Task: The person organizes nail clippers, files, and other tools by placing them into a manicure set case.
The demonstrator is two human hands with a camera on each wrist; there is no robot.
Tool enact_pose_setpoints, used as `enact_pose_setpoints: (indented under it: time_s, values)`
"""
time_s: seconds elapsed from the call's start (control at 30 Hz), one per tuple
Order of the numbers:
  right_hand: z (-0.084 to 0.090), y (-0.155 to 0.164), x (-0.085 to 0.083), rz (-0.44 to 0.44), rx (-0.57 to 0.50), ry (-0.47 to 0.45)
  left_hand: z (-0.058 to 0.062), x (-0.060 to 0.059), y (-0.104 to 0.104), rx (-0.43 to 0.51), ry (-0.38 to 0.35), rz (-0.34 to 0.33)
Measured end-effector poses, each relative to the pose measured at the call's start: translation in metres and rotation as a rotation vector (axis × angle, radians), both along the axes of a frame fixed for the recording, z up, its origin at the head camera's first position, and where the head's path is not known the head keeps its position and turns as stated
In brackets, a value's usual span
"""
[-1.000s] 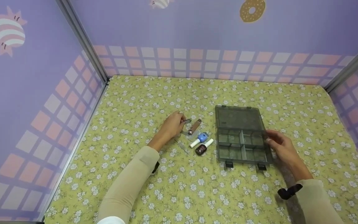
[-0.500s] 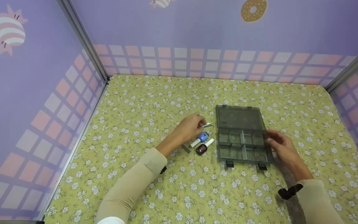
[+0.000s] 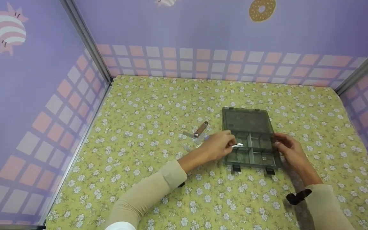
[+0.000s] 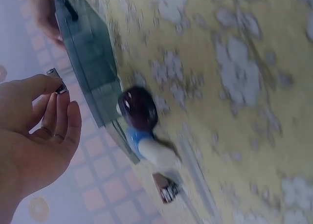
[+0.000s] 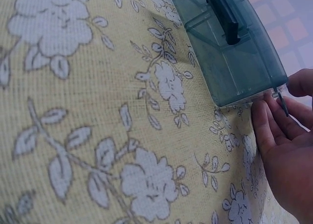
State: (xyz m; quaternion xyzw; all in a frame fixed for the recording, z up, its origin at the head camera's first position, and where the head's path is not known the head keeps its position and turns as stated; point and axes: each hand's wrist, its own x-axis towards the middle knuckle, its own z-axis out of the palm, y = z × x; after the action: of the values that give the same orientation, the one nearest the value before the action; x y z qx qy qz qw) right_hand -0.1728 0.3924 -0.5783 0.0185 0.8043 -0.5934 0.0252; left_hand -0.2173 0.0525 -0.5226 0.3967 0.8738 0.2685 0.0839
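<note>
A small metal tool (image 3: 237,145) is being pinched in the left hand (image 3: 217,146) directly above the open box (image 3: 250,140), long axis pointing rightward toward the right hand (image 3: 287,150), which is gripping the box's right edge.

Staged recording booth: purple cartoon-print wall panels (image 3: 203,28), metal corner posts (image 3: 85,38), floral tablecloth (image 3: 158,105).

Soft, even light fills the head view, which is sharp, with only faint shadows under the arms. The left wrist view is motion-blurred throughout; the right wrist view is crisp on the near tabletop (image 5: 98,136), softer toward the edges.
</note>
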Motion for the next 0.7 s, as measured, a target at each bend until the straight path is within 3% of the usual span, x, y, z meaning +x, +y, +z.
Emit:
enact_pose_setpoints:
  time_s: [0.37, 0.7]
  values:
    - [0.0, 0.001, 0.002, 0.02, -0.002, 0.012, -0.012, 0.015, 0.025, -0.031, 0.019, -0.031]
    - [0.001, 0.0, 0.001, 0.013, -0.007, 0.014, -0.013, 0.007, 0.013, 0.075, -0.056, -0.022]
